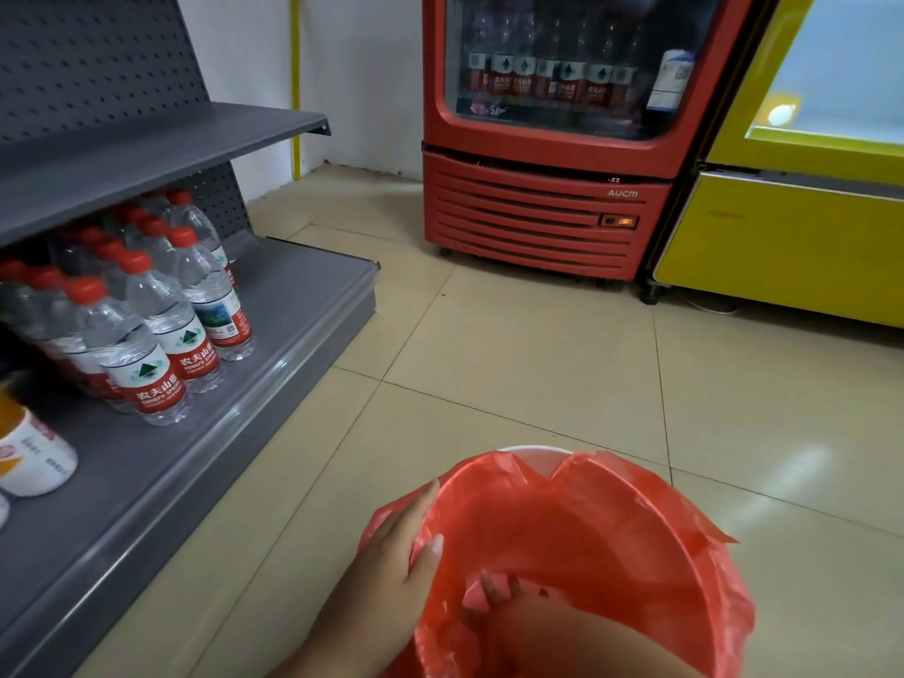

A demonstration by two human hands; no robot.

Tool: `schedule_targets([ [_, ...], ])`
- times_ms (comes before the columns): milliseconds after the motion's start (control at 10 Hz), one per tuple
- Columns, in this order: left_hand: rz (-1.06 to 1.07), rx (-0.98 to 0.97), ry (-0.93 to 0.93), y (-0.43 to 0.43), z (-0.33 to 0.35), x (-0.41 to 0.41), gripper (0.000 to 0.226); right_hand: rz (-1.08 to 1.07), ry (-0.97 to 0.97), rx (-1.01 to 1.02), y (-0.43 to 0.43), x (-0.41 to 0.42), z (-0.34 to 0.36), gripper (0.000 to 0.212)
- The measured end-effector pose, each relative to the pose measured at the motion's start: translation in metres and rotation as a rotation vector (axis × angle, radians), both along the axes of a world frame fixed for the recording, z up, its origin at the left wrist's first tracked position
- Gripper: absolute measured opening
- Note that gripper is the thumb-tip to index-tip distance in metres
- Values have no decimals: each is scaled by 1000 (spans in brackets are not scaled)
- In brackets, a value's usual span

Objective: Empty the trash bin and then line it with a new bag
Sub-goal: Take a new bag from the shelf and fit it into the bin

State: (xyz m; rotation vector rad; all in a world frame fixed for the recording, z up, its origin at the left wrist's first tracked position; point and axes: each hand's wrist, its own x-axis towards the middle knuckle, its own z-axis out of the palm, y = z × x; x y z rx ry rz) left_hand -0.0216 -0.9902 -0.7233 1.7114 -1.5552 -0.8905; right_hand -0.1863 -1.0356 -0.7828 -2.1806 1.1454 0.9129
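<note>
Both hands are at the white trash bin (535, 457), which stands near on the tiled floor (538, 364), right of the grey shelf (293, 305). The left hand (391, 555) pinches the red bag (636, 530) over the bin's left rim, thumb inside, fingers outside. The right hand (499, 592) reaches deep inside the bag; I cannot tell its grip.

Red bag (611, 530), white bin (535, 457), red cooler (538, 222), yellow cabinet (782, 247), grey shelf (303, 296)
</note>
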Motion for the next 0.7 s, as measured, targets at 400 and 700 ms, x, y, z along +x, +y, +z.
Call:
schedule_targets([
  [400,8,-32,-102,-22,18,-8,46,197,-249,-367,-29,-9,100,33],
  [700,-92,-25,-213,-43,4,-22,49,-149,-418,-572,-45,-85,94,55],
])
